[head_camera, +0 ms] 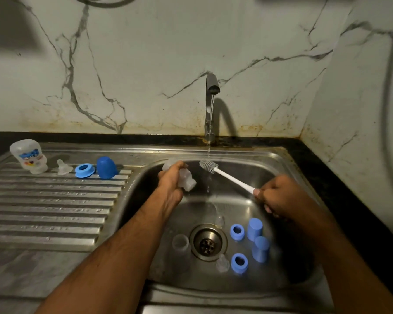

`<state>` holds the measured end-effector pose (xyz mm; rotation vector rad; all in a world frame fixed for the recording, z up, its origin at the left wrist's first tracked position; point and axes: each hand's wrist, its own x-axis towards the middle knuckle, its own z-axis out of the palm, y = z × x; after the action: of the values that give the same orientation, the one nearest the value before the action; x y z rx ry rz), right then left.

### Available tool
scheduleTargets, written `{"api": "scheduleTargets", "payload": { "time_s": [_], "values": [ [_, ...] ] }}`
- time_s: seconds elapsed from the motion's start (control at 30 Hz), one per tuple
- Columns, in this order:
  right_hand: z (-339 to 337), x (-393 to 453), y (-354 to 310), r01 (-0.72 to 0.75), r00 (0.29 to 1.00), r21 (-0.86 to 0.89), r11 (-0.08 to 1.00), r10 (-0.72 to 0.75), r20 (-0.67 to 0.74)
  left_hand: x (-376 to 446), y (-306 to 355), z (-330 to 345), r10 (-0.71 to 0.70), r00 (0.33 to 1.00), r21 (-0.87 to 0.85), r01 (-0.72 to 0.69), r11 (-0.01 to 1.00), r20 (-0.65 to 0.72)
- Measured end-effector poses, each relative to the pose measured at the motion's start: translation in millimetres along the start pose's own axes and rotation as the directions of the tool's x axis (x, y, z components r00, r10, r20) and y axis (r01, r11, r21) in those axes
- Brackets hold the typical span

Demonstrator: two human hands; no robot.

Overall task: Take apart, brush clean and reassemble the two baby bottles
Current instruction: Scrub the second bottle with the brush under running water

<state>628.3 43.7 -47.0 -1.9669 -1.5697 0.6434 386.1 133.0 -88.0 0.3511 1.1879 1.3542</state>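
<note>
Home kitchen, sink corner. Stainless steel sink (pixel 279 159) with ribbed draining board (pixel 50 200) set in dark counter (pixel 340 177); single tap (pixel 210 105) running at back edge. Marble-pattern wall panels (pixel 145 64), rust-stained along the base. Baby-bottle parts (pixel 247 243) scattered in basin and on drainer.

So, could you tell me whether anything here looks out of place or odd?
Mostly no. The tap runs while neither the brush nor the bottle in the hands is under the stream. A clear bottle lies on its side by the drain, among loose parts, as expected mid-wash.
</note>
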Motion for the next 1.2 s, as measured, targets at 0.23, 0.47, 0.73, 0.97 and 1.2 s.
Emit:
{"api": "scheduleTargets", "payload": {
  "time_s": [0.23, 0.47, 0.73, 0.97, 1.2],
  "values": [
    [-12, -4, -4, -0.054, 0.997, -0.011, 0.998, 0.054, 0.061, 6, 1, 0, -0.066, 0.996, 0.028, 0.065, 0.997, 0.057],
    [30, -14, -22, 0.022, 0.99, 0.061, 0.998, -0.03, 0.138, 14, -6, 3, -0.002, 0.997, 0.138, 0.013, 0.99, -0.077],
    [51, -15, -34, 0.122, 0.991, -0.092, 0.988, -0.116, 0.071, 17, -14, 9, 0.004, 0.996, 0.044, -0.001, 0.999, -0.085],
    [49, -18, -33, 0.1, 0.989, -0.066, 0.993, -0.092, 0.116, 23, -4, -1, 0.017, 0.986, 0.045, -0.01, 0.999, -0.168],
    [53, -14, -36, 0.126, 0.987, -0.02, 0.992, -0.123, 0.104, 26, -4, 8, 0.028, 0.983, -0.045, -0.037, 0.998, -0.184]
  ]
}}
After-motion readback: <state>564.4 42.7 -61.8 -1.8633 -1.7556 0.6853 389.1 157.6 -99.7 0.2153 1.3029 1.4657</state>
